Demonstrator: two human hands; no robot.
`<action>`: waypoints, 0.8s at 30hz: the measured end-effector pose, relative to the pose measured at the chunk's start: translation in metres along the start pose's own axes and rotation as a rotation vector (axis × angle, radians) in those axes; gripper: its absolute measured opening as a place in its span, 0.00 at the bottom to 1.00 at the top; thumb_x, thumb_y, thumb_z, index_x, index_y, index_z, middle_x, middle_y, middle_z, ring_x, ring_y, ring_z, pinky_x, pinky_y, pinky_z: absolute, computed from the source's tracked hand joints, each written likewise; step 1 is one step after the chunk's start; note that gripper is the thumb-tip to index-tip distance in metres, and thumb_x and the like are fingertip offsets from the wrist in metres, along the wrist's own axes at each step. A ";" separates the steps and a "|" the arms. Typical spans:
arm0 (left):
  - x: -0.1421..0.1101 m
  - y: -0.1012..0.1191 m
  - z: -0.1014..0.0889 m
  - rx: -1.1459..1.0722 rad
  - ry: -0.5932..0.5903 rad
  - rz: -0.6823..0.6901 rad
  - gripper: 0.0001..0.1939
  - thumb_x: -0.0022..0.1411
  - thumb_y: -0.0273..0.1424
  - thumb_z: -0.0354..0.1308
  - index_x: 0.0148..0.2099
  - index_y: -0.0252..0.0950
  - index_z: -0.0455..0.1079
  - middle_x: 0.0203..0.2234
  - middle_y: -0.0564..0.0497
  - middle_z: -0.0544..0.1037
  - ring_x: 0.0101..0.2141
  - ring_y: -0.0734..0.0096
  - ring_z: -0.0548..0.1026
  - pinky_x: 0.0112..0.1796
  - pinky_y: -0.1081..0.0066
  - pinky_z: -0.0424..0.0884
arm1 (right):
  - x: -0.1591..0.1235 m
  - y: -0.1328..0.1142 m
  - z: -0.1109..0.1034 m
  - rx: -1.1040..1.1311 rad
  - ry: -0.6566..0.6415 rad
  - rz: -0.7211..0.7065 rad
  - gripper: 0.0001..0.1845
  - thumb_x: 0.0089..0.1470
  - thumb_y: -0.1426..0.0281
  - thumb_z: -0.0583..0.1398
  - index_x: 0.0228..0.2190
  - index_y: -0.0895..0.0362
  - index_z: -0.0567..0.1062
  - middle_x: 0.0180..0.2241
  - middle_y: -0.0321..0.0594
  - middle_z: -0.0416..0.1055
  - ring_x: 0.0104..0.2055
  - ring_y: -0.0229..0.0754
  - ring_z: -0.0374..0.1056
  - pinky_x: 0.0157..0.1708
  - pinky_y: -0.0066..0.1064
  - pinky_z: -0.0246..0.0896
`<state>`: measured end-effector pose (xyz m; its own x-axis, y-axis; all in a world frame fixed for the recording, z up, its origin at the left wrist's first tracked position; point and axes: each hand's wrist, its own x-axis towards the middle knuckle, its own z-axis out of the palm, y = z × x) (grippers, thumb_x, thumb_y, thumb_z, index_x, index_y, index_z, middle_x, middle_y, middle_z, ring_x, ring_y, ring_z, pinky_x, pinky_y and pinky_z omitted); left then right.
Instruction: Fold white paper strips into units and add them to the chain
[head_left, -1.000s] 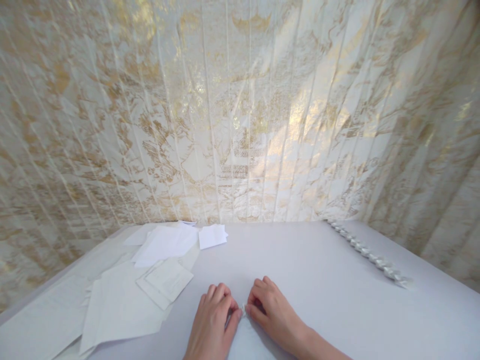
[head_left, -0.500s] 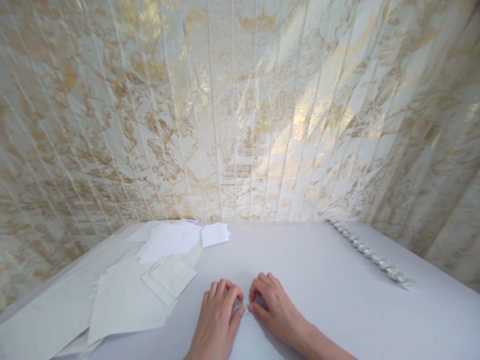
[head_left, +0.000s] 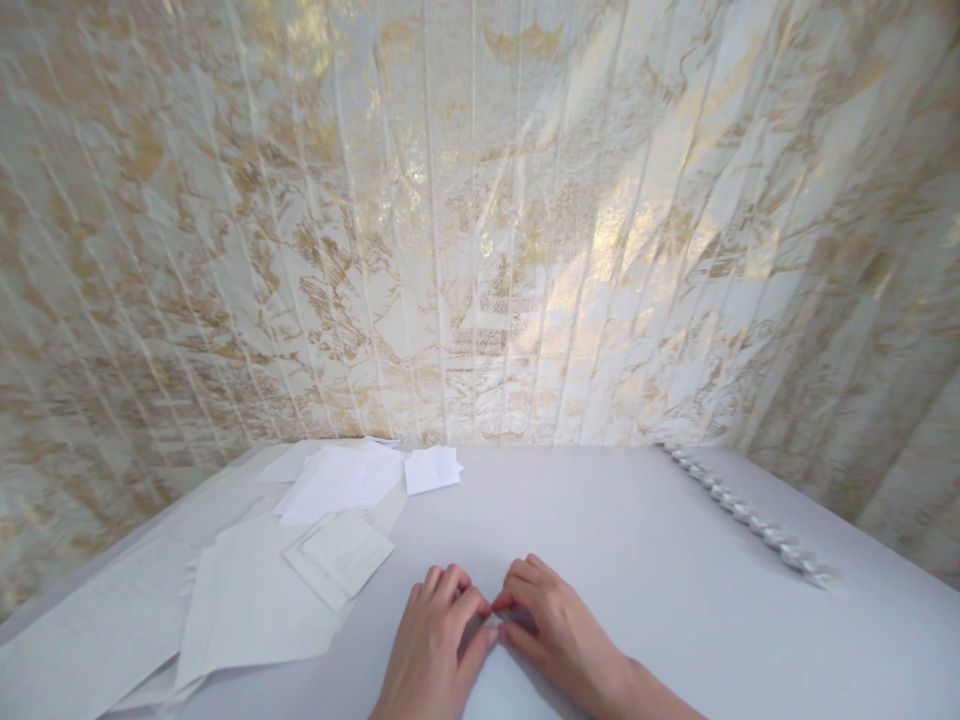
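Note:
Close together near the table's front middle, both my hands pinch the tip of a pale sheet of paper (head_left: 506, 685). My left hand (head_left: 437, 640) has its thumb and index finger on the left side of that tip. From the right, my right hand (head_left: 559, 630) grips the same tip, its thumb and fingertips pressed together. A small whitish folded point shows between the fingertips. The sheet's lower part runs out of view between my wrists, and its exact fold is hard to make out.
Loose paper sheets (head_left: 255, 600) overlap on the left of the table (head_left: 675, 620), with white papers (head_left: 341, 485) behind them. A small folded white paper (head_left: 433, 470) lies at the back. A silvery braided strip (head_left: 750, 515) lies at the right. A patterned curtain (head_left: 465, 250) hangs behind.
My fingertips have come closer together at the paper's tip, and the gap between my hands has narrowed. The view has shifted very slightly.

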<state>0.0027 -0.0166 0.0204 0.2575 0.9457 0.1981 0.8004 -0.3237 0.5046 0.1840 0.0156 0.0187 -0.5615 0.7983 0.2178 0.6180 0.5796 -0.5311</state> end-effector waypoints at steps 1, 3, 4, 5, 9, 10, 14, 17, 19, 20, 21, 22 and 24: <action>0.000 0.000 -0.001 -0.004 -0.011 -0.003 0.03 0.61 0.28 0.59 0.38 0.39 0.74 0.39 0.49 0.74 0.44 0.57 0.70 0.43 0.59 0.64 | 0.000 0.000 0.000 -0.023 -0.007 -0.002 0.08 0.52 0.80 0.63 0.33 0.57 0.78 0.34 0.38 0.73 0.40 0.44 0.66 0.42 0.31 0.59; 0.000 0.000 -0.001 -0.007 -0.027 -0.006 0.04 0.60 0.26 0.60 0.38 0.39 0.74 0.39 0.49 0.74 0.44 0.57 0.70 0.43 0.60 0.64 | -0.001 0.000 0.000 -0.039 -0.023 0.013 0.08 0.54 0.80 0.62 0.34 0.56 0.79 0.32 0.37 0.74 0.38 0.43 0.68 0.39 0.29 0.60; 0.000 0.000 -0.001 -0.007 -0.027 -0.001 0.05 0.61 0.25 0.59 0.38 0.39 0.74 0.38 0.50 0.75 0.43 0.58 0.70 0.43 0.60 0.64 | -0.001 0.000 -0.001 -0.039 -0.030 0.028 0.08 0.54 0.79 0.62 0.34 0.56 0.79 0.32 0.37 0.74 0.37 0.42 0.68 0.38 0.28 0.60; 0.000 0.000 -0.001 -0.009 -0.023 0.008 0.05 0.62 0.25 0.58 0.37 0.38 0.74 0.38 0.50 0.75 0.43 0.58 0.70 0.43 0.61 0.64 | -0.001 0.000 -0.001 -0.036 -0.039 0.044 0.08 0.54 0.78 0.62 0.35 0.56 0.79 0.31 0.37 0.75 0.36 0.42 0.69 0.37 0.27 0.60; 0.000 -0.004 0.002 -0.052 0.022 0.033 0.05 0.64 0.26 0.56 0.36 0.38 0.73 0.34 0.51 0.77 0.40 0.60 0.71 0.41 0.63 0.65 | 0.000 -0.003 -0.001 -0.050 -0.065 0.099 0.09 0.55 0.78 0.60 0.36 0.57 0.79 0.33 0.39 0.77 0.35 0.42 0.72 0.36 0.26 0.60; 0.000 -0.005 0.003 -0.074 0.032 0.037 0.06 0.64 0.26 0.56 0.35 0.39 0.73 0.34 0.51 0.77 0.40 0.61 0.71 0.41 0.63 0.66 | 0.000 -0.004 -0.001 -0.054 -0.075 0.105 0.09 0.56 0.78 0.59 0.36 0.57 0.79 0.33 0.40 0.78 0.36 0.43 0.72 0.36 0.26 0.60; 0.000 -0.009 0.005 -0.178 0.053 0.054 0.06 0.66 0.27 0.54 0.37 0.39 0.73 0.33 0.51 0.77 0.39 0.62 0.72 0.41 0.64 0.67 | 0.000 -0.008 -0.002 -0.068 -0.103 0.113 0.09 0.59 0.75 0.58 0.36 0.56 0.78 0.34 0.40 0.78 0.36 0.43 0.73 0.35 0.27 0.60; 0.000 -0.009 0.005 -0.214 0.071 0.064 0.07 0.66 0.27 0.53 0.37 0.39 0.72 0.33 0.51 0.77 0.39 0.62 0.72 0.41 0.64 0.68 | -0.001 -0.009 -0.002 -0.085 -0.111 0.104 0.09 0.61 0.75 0.56 0.37 0.56 0.77 0.34 0.41 0.78 0.36 0.44 0.74 0.35 0.28 0.61; 0.000 -0.009 0.006 -0.225 0.088 0.075 0.07 0.66 0.27 0.53 0.37 0.39 0.71 0.33 0.52 0.77 0.39 0.62 0.72 0.41 0.64 0.68 | -0.002 -0.008 -0.001 -0.080 -0.089 0.072 0.08 0.61 0.75 0.56 0.36 0.56 0.76 0.34 0.40 0.77 0.36 0.44 0.73 0.35 0.28 0.61; -0.001 -0.009 0.007 -0.232 0.103 0.077 0.07 0.66 0.26 0.53 0.36 0.40 0.71 0.32 0.52 0.76 0.38 0.63 0.72 0.41 0.65 0.68 | -0.002 -0.007 -0.001 -0.071 -0.070 0.046 0.08 0.61 0.75 0.56 0.35 0.55 0.75 0.34 0.40 0.76 0.35 0.43 0.72 0.35 0.28 0.61; -0.001 -0.009 0.009 -0.243 0.126 0.074 0.07 0.65 0.25 0.53 0.36 0.40 0.70 0.32 0.52 0.76 0.38 0.63 0.72 0.41 0.65 0.68 | -0.002 -0.007 0.000 -0.058 -0.049 0.020 0.07 0.60 0.75 0.56 0.35 0.55 0.75 0.34 0.40 0.76 0.35 0.43 0.72 0.36 0.28 0.62; -0.002 -0.009 0.011 -0.260 0.155 0.068 0.06 0.64 0.24 0.54 0.37 0.40 0.70 0.32 0.52 0.75 0.37 0.63 0.73 0.40 0.66 0.68 | -0.001 -0.006 0.000 -0.038 -0.030 -0.004 0.07 0.60 0.75 0.56 0.34 0.55 0.74 0.34 0.40 0.75 0.36 0.43 0.71 0.36 0.28 0.62; -0.003 -0.009 0.016 -0.306 0.213 0.055 0.08 0.62 0.22 0.54 0.39 0.41 0.69 0.32 0.53 0.73 0.36 0.65 0.73 0.39 0.67 0.68 | -0.001 -0.006 -0.001 0.015 -0.011 -0.035 0.06 0.60 0.75 0.56 0.36 0.55 0.74 0.35 0.40 0.74 0.36 0.43 0.71 0.37 0.28 0.63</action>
<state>0.0033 -0.0159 0.0019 0.1517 0.9099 0.3861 0.5810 -0.3981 0.7099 0.1810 0.0117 0.0228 -0.5891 0.7755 0.2273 0.5897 0.6048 -0.5353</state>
